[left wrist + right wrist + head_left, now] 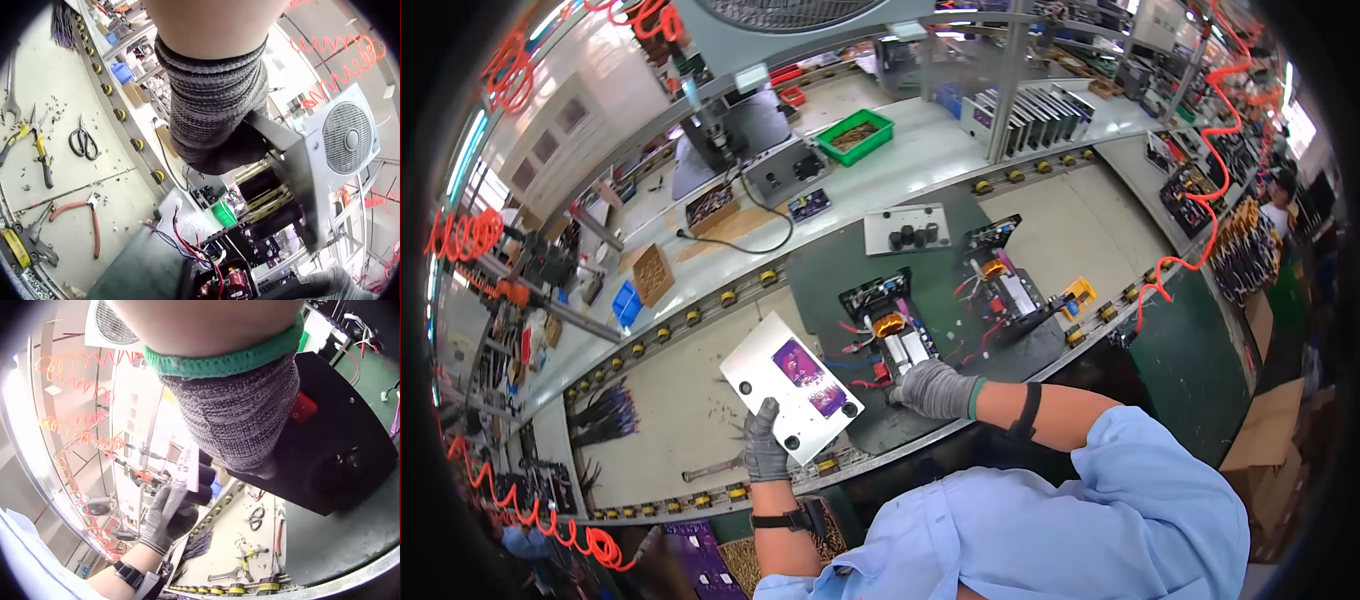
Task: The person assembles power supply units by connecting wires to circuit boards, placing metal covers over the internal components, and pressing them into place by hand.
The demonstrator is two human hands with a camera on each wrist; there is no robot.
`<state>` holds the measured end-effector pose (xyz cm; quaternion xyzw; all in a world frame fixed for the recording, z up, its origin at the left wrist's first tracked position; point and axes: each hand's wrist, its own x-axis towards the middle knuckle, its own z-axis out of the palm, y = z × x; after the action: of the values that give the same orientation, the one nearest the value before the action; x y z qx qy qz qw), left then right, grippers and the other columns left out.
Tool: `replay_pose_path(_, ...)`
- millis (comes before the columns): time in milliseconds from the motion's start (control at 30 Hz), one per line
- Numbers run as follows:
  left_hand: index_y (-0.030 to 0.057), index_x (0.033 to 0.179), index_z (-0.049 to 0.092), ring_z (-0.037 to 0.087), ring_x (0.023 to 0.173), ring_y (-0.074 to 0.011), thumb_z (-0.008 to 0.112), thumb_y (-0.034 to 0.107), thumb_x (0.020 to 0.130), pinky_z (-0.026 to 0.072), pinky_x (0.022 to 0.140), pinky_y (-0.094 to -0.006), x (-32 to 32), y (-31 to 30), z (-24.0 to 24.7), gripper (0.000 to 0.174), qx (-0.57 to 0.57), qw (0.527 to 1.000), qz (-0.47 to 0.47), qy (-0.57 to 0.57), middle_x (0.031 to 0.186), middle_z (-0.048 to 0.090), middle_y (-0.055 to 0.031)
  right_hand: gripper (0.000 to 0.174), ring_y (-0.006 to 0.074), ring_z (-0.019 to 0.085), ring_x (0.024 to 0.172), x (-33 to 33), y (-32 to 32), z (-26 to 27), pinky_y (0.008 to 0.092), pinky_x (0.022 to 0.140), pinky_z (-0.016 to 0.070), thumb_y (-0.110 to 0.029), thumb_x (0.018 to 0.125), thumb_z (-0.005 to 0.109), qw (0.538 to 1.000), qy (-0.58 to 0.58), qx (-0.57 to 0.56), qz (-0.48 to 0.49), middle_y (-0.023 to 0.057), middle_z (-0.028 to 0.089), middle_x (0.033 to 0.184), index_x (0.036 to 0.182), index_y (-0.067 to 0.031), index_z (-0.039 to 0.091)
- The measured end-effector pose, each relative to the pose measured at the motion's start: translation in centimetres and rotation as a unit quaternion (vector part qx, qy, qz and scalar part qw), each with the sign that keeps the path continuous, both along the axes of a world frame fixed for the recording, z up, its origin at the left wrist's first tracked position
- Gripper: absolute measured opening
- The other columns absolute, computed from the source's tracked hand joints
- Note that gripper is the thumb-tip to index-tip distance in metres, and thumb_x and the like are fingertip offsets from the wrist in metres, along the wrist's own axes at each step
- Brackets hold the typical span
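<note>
White panel [785, 400] | left fingers [766, 412] clamped on edge | right fingers [908, 386] at circuit assembly [906, 347], grip unclear

A white, purple-labelled panel [788, 394] tilts beside an open, wired electronic unit [902, 343].

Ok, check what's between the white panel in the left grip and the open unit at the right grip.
Loose red and blue wires stick out of the open unit into the gap toward the white panel. The right grip partly covers the unit's near end. Nothing else visible stands between.
</note>
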<state>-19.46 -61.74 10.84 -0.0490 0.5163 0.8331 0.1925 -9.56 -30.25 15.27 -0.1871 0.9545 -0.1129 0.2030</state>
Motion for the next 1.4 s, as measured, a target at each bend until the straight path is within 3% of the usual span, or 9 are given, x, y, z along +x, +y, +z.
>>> replay_pose_path(67, 0.003, 0.13, 0.058, 0.068, 0.102, -0.0244, 0.077, 0.027, 0.085, 0.0576, 0.09, -0.0411, 0.1, 0.3, -0.3, 0.054, 0.032, 0.999, -0.004, -0.018, 0.114, 0.068, -0.0096, 0.023, 0.0325, 0.071, 0.091, 0.6, 0.7, -1.2, 0.0446, 0.079, 0.0564, -0.015, 0.088, 0.063, 1.0, -0.012, 0.01, -0.007, 0.0139, 0.071, 0.093, 0.11, -0.0152, 0.072)
replay_pose_path(200, 0.0016, 0.136, 0.051, 0.067, 0.104, -0.0258, 0.078, 0.031, 0.085, 0.0572, 0.09, -0.041, -1.1, 3.6, 3.8, 0.064, -0.01, 0.999, 0.008, 0.053, 0.118, 0.065, -0.0109, 0.026, 0.0301, 0.069, 0.091, 1.2, 4.3, -0.3, 0.0405, 0.086, 0.054, -0.023, 0.085, 0.074, 0.914, 0.11, -0.369, -0.128, 0.0141, 0.071, 0.098, 0.103, -0.0043, 0.071)
replay_pose_path(267, -0.0011, 0.137, 0.048, 0.066, 0.102, -0.0246, 0.077, 0.031, 0.085, 0.0564, 0.089, -0.0387, -2.8, 4.9, 5.2, 0.067, -0.067, 0.994, -0.009, 0.089, 0.117, 0.064, -0.0116, 0.03, 0.0278, 0.069, 0.093, 2.1, 7.3, -0.8, 0.0393, 0.086, 0.054, -0.03, 0.086, 0.074, 0.846, 0.124, -0.392, -0.34, 0.0158, 0.071, 0.099, 0.102, -0.0042, 0.071)
replay_pose_path(367, -0.0059, 0.124, 0.056, 0.067, 0.093, -0.0214, 0.073, 0.025, 0.086, 0.0553, 0.081, -0.0323, -4.0, 8.8, 9.5, 0.052, -0.109, 0.986, -0.075, 0.101, 0.107, 0.066, -0.0118, 0.033, 0.032, 0.07, 0.088, 3.2, 10.4, -2.3, 0.0418, 0.081, 0.0544, -0.034, 0.088, 0.07, 0.848, 0.092, -0.2, -0.482, 0.0164, 0.072, 0.094, 0.103, -0.0044, 0.068)
replay_pose_path(667, -0.001, 0.127, 0.057, 0.069, 0.097, -0.0235, 0.074, 0.014, 0.089, 0.0581, 0.086, -0.0385, -5.3, 16.2, 3.3, 0.044, -0.009, 0.992, -0.126, -0.013, 0.11, 0.068, -0.0112, 0.032, 0.0294, 0.07, 0.089, 0.9, 10.4, -7.1, 0.0389, 0.083, 0.0542, -0.028, 0.092, 0.068, 0.872, 0.138, -0.297, -0.364, 0.0157, 0.074, 0.097, 0.11, -0.0013, 0.071)
replay_pose_path(733, 0.0003, 0.129, 0.056, 0.069, 0.099, -0.0246, 0.073, 0.015, 0.089, 0.0583, 0.087, -0.0401, -4.5, 16.6, 3.2, 0.045, 0.006, 0.993, -0.116, -0.012, 0.112, 0.067, -0.0113, 0.029, 0.0176, 0.069, 0.083, 0.8, 9.9, -6.4, 0.0309, 0.078, 0.0542, -0.023, 0.091, 0.072, 0.693, -0.063, -0.59, -0.411, 0.0081, 0.073, 0.093, 0.108, 0.0008, 0.071)
replay_pose_path(867, 0.004, 0.134, 0.052, 0.067, 0.105, -0.0272, 0.073, 0.016, 0.09, 0.0583, 0.09, -0.0435, -4.3, 17.4, 2.9, 0.05, 0.057, 0.992, -0.106, -0.04, 0.118, 0.065, -0.0115, 0.031, 0.0103, 0.066, 0.08, 0.8, 9.4, -5.9, 0.0284, 0.074, 0.0545, -0.02, 0.089, 0.077, 0.613, -0.122, -0.656, -0.423, 0.0029, 0.072, 0.091, 0.111, 0.0015, 0.07)
replay_pose_path(1067, 0.0043, 0.133, 0.053, 0.067, 0.104, -0.0268, 0.073, 0.017, 0.09, 0.0582, 0.089, -0.0436, -3.7, 18.2, 3.6, 0.049, 0.061, 0.993, -0.101, -0.022, 0.117, 0.065, -0.0111, 0.045, 0.0121, 0.064, 0.104, 0.8, 8.9, -6.6, 0.032, 0.098, 0.0496, -0.033, 0.095, 0.071, 0.631, -0.093, -0.701, -0.32, 0.0048, 0.071, 0.11, 0.124, 0.0013, 0.065)
replay_pose_path(1400, -0.0002, 0.131, 0.053, 0.068, 0.103, -0.0272, 0.074, 0.016, 0.089, 0.0587, 0.089, -0.0448, -1.1, 18.7, 2.7, 0.049, -0.029, 0.994, -0.104, 0.006, 0.115, 0.066, -0.0135, 0.042, 0.0125, 0.068, 0.093, 1.3, 9.1, -10.0, 0.0301, 0.087, 0.0545, -0.023, 0.089, 0.077, 0.506, -0.153, -0.783, -0.327, 0.005, 0.072, 0.104, 0.122, -0.0003, 0.065)
